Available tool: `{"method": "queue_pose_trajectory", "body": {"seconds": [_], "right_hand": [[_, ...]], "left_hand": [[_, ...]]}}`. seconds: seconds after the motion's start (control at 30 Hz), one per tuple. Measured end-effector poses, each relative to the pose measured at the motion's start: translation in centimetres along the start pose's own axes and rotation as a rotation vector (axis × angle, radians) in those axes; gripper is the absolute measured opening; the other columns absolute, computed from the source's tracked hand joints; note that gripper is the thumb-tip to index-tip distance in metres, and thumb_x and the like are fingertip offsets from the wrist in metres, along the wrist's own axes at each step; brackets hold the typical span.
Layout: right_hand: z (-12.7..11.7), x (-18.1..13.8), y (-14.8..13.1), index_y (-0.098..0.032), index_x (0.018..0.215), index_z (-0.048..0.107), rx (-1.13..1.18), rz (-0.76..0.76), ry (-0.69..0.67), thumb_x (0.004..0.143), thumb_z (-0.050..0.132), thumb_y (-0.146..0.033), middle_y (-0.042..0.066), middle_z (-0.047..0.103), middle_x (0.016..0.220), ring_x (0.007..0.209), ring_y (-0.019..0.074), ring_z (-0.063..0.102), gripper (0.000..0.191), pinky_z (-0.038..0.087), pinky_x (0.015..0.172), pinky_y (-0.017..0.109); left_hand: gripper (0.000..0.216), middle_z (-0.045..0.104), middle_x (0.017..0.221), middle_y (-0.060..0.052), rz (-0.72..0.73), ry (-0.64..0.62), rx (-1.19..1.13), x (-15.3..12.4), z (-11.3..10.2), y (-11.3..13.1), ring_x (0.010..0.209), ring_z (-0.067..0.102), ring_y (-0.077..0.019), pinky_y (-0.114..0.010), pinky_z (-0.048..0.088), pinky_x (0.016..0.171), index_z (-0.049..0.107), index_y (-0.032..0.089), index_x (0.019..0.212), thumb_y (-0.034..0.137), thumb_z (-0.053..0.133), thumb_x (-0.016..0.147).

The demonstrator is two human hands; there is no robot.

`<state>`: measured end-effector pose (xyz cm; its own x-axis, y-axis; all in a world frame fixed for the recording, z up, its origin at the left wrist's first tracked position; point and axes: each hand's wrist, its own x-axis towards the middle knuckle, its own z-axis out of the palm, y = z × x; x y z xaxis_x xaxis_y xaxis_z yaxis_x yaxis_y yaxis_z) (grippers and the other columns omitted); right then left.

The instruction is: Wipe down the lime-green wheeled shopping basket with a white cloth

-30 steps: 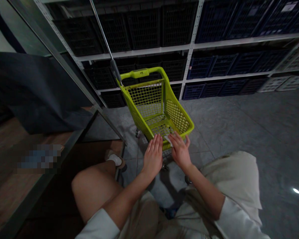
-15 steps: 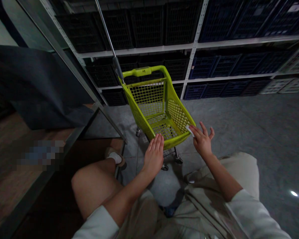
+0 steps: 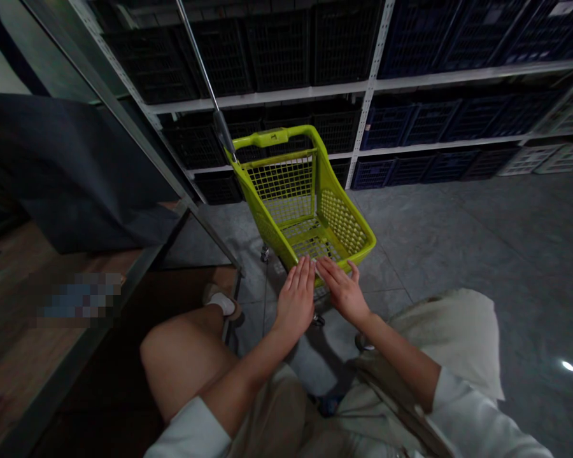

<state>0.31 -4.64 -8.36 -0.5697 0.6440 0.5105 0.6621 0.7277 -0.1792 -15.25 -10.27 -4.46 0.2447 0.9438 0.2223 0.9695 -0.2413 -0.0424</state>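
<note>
A small yellow-green shopping cart [image 3: 347, 202] with mesh sides stands in front of my knees, its front rim towards me. My left hand [image 3: 293, 298] grips that rim near its left corner, fingers laid over the edge and thumb hidden. Close beside it, my right hand [image 3: 346, 294] presses on the same rim, fingertips nearly touching those of the left. Under the right fingertips a bit of white wipe [image 3: 317, 263] shows; most of it is covered by the fingers. The cart's basket shows its bare mesh floor.
Metal shelving [image 3: 286, 95] with dark plastic crates [image 3: 279, 51] runs behind the cart. A metal pole [image 3: 198, 54] rises from the cart's handle. At left stands a wooden-topped bench [image 3: 124, 267] with dark fabric [image 3: 90, 172] over it. Grey tiled floor [image 3: 458, 242] extends to the right.
My right hand has slid left along the front rim with the white wipe, from the right corner to beside my left hand. The left hand and the cart stay in place.
</note>
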Motion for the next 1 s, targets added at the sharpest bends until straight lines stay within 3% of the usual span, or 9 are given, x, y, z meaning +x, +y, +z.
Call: {"method": "queue_pose_trajectory", "body": {"seconds": [0.1,0.2,0.3,0.37,0.47,0.6,0.7,0.8,1.0], "right_hand": [[-1.1,-0.7,4.9,-0.024,0.147,0.045,-0.043,-0.043,-0.001,0.09,0.037,-0.006,0.01,0.059,0.144,0.139,0.0188,0.048,0.061,0.005,0.121,0.046],[-2.4,-1.2,10.2,-0.025,0.14,0.053,-0.136,0.06,0.084,0.089,0.037,-0.005,0.008,0.064,0.138,0.136,0.0195,0.052,0.057,0.004,0.12,0.048],[-2.7,-1.3,12.9,-0.025,0.133,0.058,-0.196,0.161,0.16,0.088,0.037,-0.005,0.007,0.066,0.136,0.138,0.0212,0.05,0.053,0.002,0.119,0.051],[-2.3,-1.1,12.2,-0.023,0.131,0.058,-0.201,0.236,0.209,0.088,0.038,-0.006,0.008,0.067,0.135,0.137,0.0223,0.051,0.051,0.003,0.119,0.051],[-1.3,-0.4,7.8,-0.022,0.132,0.057,-0.173,0.316,0.235,0.084,0.039,-0.006,0.009,0.066,0.135,0.133,0.0228,0.054,0.053,0.004,0.119,0.052],[-0.2,0.5,0.6,-0.022,0.134,0.055,-0.04,0.206,0.12,0.082,0.039,-0.003,0.009,0.065,0.137,0.134,0.0209,0.053,0.057,0.006,0.12,0.05],[-0.1,0.8,-1.7,-0.018,0.14,0.05,0.031,0.113,0.058,0.085,0.039,-0.004,0.012,0.061,0.142,0.137,0.0193,0.05,0.058,0.014,0.12,0.042],[-0.6,0.4,-0.1,-0.02,0.143,0.048,0.04,0.022,0.028,0.085,0.038,-0.004,0.01,0.06,0.143,0.136,0.0195,0.05,0.061,0.006,0.121,0.046],[-2.4,-1.3,9.5,-0.025,0.143,0.049,-0.126,0.018,0.098,0.089,0.04,-0.006,0.007,0.064,0.139,0.138,0.0217,0.049,0.058,0.004,0.12,0.051]], "left_hand": [[0.071,0.026,0.164,-0.021,0.011,-0.011,0.012,-0.1,-0.1,0.0,0.154,0.016,-0.0264,-0.042,0.023,0.125,0.022,-0.001,0.154,0.011,0.043,0.087],[0.071,0.027,0.163,-0.021,0.012,0.0,0.005,0.0,0.1,0.0,0.154,0.017,-0.026,-0.043,0.024,0.125,0.021,-0.001,0.154,0.011,0.042,0.088],[0.071,0.026,0.164,-0.019,0.022,0.018,-0.011,0.1,0.5,0.0,0.154,0.017,-0.026,-0.043,0.025,0.125,0.02,0.001,0.155,0.011,0.041,0.088],[0.072,0.024,0.165,-0.019,0.037,0.02,-0.01,0.1,0.7,0.0,0.154,0.016,-0.0264,-0.043,0.024,0.125,0.02,0.001,0.155,0.011,0.042,0.087],[0.075,0.02,0.166,-0.018,0.041,0.014,-0.005,0.3,0.7,0.1,0.155,0.014,-0.0268,-0.042,0.021,0.126,0.019,0.0,0.155,0.011,0.044,0.086],[0.075,0.021,0.165,-0.02,0.029,0.005,-0.007,0.3,0.5,0.1,0.155,0.013,-0.028,-0.043,0.021,0.126,0.02,-0.002,0.154,0.012,0.046,0.085],[0.072,0.024,0.164,-0.022,0.025,0.002,0.0,0.3,0.4,0.0,0.154,0.016,-0.0289,-0.044,0.022,0.126,0.022,-0.003,0.153,0.012,0.046,0.087],[0.07,0.027,0.163,-0.022,0.023,0.009,0.007,0.3,0.3,0.0,0.154,0.018,-0.0284,-0.043,0.024,0.125,0.024,-0.002,0.153,0.012,0.044,0.088],[0.068,0.03,0.162,-0.022,0.024,0.021,0.008,0.4,0.3,0.2,0.153,0.022,-0.0268,-0.043,0.028,0.124,0.023,-0.001,0.154,0.012,0.042,0.09]]}}
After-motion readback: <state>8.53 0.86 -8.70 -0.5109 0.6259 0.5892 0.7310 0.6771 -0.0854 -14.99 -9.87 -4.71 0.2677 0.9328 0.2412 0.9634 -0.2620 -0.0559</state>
